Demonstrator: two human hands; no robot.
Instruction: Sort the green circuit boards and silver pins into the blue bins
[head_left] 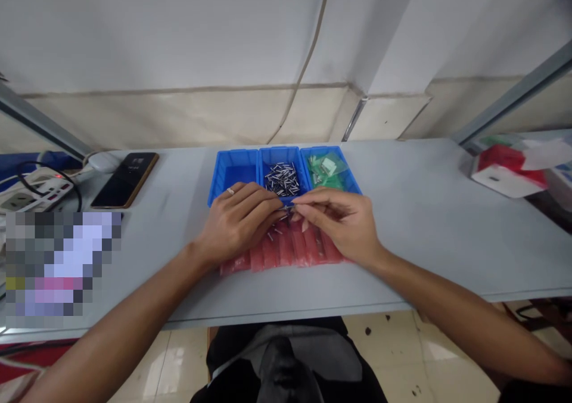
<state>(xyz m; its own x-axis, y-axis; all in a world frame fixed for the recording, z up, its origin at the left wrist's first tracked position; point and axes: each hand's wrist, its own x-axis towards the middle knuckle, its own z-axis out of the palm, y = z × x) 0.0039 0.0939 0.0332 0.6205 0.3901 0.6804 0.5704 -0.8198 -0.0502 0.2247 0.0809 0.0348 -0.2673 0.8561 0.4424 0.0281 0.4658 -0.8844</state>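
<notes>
My left hand (239, 219) and my right hand (342, 221) meet fingertip to fingertip over a row of pink plastic strips (286, 249) on the grey table. Both pinch a small metal pin (286, 210) between them. A ring sits on a finger of the left hand. Just behind the hands stand three blue bins: the left bin (232, 170) looks bare, the middle bin (281, 178) holds several metal pins, and the right bin (329, 169) holds green pieces in clear bags.
A dark phone (125, 179) lies at the left. A white power strip (33, 191) with black cable sits further left. Red and white packets (509, 167) lie at the far right. The table's front edge (313, 310) runs just below my wrists.
</notes>
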